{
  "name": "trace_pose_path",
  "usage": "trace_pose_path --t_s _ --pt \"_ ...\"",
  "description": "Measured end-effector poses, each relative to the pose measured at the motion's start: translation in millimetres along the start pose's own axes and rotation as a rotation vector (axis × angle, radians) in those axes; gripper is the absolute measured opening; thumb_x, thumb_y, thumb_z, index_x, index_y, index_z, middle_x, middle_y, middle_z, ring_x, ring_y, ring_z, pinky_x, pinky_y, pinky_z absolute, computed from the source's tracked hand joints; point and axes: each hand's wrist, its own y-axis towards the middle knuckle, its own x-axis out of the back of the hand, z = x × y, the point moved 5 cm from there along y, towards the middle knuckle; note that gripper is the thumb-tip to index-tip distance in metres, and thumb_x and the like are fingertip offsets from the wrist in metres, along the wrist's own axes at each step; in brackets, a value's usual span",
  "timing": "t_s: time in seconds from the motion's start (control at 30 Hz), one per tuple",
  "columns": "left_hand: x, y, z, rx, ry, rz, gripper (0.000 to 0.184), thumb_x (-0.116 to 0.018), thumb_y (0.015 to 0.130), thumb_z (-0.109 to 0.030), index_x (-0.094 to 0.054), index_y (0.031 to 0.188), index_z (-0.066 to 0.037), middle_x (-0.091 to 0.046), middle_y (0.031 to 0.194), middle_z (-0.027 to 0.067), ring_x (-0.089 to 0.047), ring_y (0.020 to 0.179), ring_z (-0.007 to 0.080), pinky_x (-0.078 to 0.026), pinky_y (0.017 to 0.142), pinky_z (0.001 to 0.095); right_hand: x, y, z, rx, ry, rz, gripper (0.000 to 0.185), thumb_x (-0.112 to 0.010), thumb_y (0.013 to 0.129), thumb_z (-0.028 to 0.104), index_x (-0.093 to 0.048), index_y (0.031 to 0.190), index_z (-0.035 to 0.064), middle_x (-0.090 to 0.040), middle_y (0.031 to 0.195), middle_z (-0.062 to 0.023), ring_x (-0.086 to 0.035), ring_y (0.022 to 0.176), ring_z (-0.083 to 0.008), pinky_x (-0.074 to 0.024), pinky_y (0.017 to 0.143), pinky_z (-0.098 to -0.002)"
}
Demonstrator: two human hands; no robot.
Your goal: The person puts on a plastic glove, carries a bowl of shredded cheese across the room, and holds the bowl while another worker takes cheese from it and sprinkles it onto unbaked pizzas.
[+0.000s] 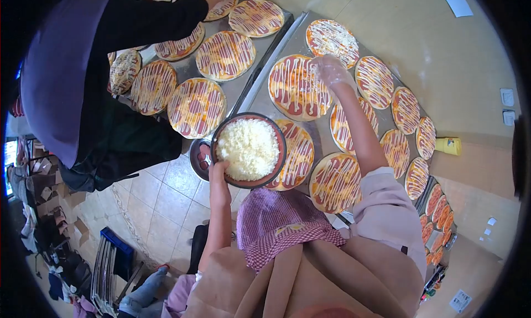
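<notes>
My left hand [219,175] grips the near left rim of a round dark-edged bowl [248,150], heaped with white shredded cheese. The bowl is held over the table's front edge. My right hand [332,73], in a clear plastic glove, is over the upper right part of a large pizza [298,88] striped with white sauce. Its fingers point down and bits of cheese lie below them; whether cheese is still in the fingers is too small to tell. Behind it, another pizza [333,43] is covered with white cheese.
More striped pizzas [374,83] cover the metal table [260,101]. At the left a co-worker in dark sleeves [149,22] reaches over a second table of pizzas [225,55]. A small bowl [200,158] is beside my bowl. A yellow container [448,146] lies at the right.
</notes>
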Motion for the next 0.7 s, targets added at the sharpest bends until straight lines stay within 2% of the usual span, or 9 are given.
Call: trace_pose_path --t_s 0.03,0.13,0.17,0.27,0.37,0.47,0.6,0.67,0.7 --pt "7.0 -3.9 4.1 0.026 -0.037 -0.004 0.051 -0.045 0.076 -0.023 -0.044 0.117 0.006 -0.049 0.116 0.0127 -0.046 0.106 0.0216 -0.033 0.094 0.0305 -4.3 9.8 3.2 0.067 -0.108 -0.069 0.018 -0.050 0.077 0.013 -0.065 0.086 0.0088 -0.062 0.088 -0.0134 -0.060 0.083 -0.0300 -0.0470 0.078 -0.0376" --pt "23.8 -16.4 9.1 0.050 -0.062 -0.025 0.052 -0.045 0.075 -0.023 -0.044 0.118 0.006 -0.050 0.115 0.0127 -0.048 0.105 0.0214 -0.035 0.092 0.0312 -4.1 24.0 7.1 0.014 0.148 -0.106 0.018 -0.049 0.077 0.013 -0.066 0.084 0.0082 -0.062 0.089 -0.0144 -0.060 0.081 -0.0308 -0.0472 0.077 -0.0378" --pt "29.0 -19.7 12.1 0.048 -0.065 -0.032 0.052 -0.045 0.075 -0.023 -0.044 0.118 0.006 -0.050 0.116 0.0128 -0.048 0.106 0.0215 -0.035 0.092 0.0311 -4.3 30.0 13.9 0.012 0.073 -0.077 0.018 -0.048 0.078 0.010 -0.065 0.082 0.0078 -0.061 0.089 -0.0154 -0.059 0.082 -0.0312 -0.0470 0.076 -0.0383" --pt "39.4 -28.2 18.0 0.065 -0.071 -0.056 0.052 -0.045 0.075 -0.024 -0.044 0.118 0.006 -0.051 0.115 0.0129 -0.048 0.106 0.0217 -0.035 0.092 0.0311 -18.0 32.8 28.0 0.341 0.025 -0.267 0.018 -0.047 0.079 0.011 -0.064 0.082 0.0069 -0.061 0.088 -0.0158 -0.059 0.083 -0.0308 -0.0470 0.075 -0.0388" --pt "48.3 -34.9 23.3 0.084 -0.076 -0.060 0.053 -0.048 0.076 -0.023 -0.042 0.121 0.003 -0.049 0.118 0.0107 -0.047 0.108 0.0209 -0.034 0.093 0.0317 -9.6 34.0 64.1 0.171 -0.218 0.094 0.021 -0.047 0.082 0.010 -0.063 0.096 0.0104 -0.059 0.099 -0.0123 -0.057 0.094 -0.0269 -0.0455 0.083 -0.0340" --pt "54.9 -39.5 27.4 0.072 -0.070 -0.050 0.053 -0.050 0.076 -0.024 -0.042 0.123 0.002 -0.049 0.119 0.0091 -0.046 0.109 0.0200 -0.034 0.093 0.0317 -26.1 38.0 73.0 0.188 -0.142 0.139 0.022 -0.046 0.082 0.007 -0.062 0.098 0.0088 -0.057 0.101 -0.0115 -0.056 0.096 -0.0263 -0.0456 0.084 -0.0343" --pt "52.5 -46.7 19.7 0.014 -0.081 -0.052 0.053 -0.052 0.076 -0.025 -0.043 0.121 0.002 -0.050 0.116 0.0084 -0.047 0.106 0.0195 -0.035 0.092 0.0315 -30.5 18.9 92.5 0.343 -0.215 0.036 0.019 -0.048 0.082 0.010 -0.062 0.096 0.0080 -0.058 0.099 -0.0123 -0.057 0.094 -0.0273 -0.0460 0.082 -0.0359" --pt "50.6 -49.9 20.1 0.035 -0.059 -0.071 0.051 -0.046 0.077 -0.023 -0.043 0.120 0.004 -0.050 0.116 0.0112 -0.046 0.107 0.0209 -0.033 0.093 0.0312 -30.8 8.9 99.4 0.321 -0.147 0.014 0.019 -0.048 0.083 0.012 -0.061 0.095 0.0076 -0.059 0.095 -0.0133 -0.058 0.092 -0.0284 -0.0461 0.081 -0.0363" --pt "50.4 -51.0 19.9 0.046 -0.046 -0.079 0.050 -0.043 0.077 -0.021 -0.044 0.119 0.005 -0.050 0.116 0.0125 -0.046 0.107 0.0216 -0.032 0.094 0.0310 -25.6 2.1 107.2 0.339 -0.170 0.051 0.017 -0.048 0.082 0.009 -0.061 0.093 0.0049 -0.060 0.093 -0.0151 -0.059 0.090 -0.0285 -0.0473 0.079 -0.0360"
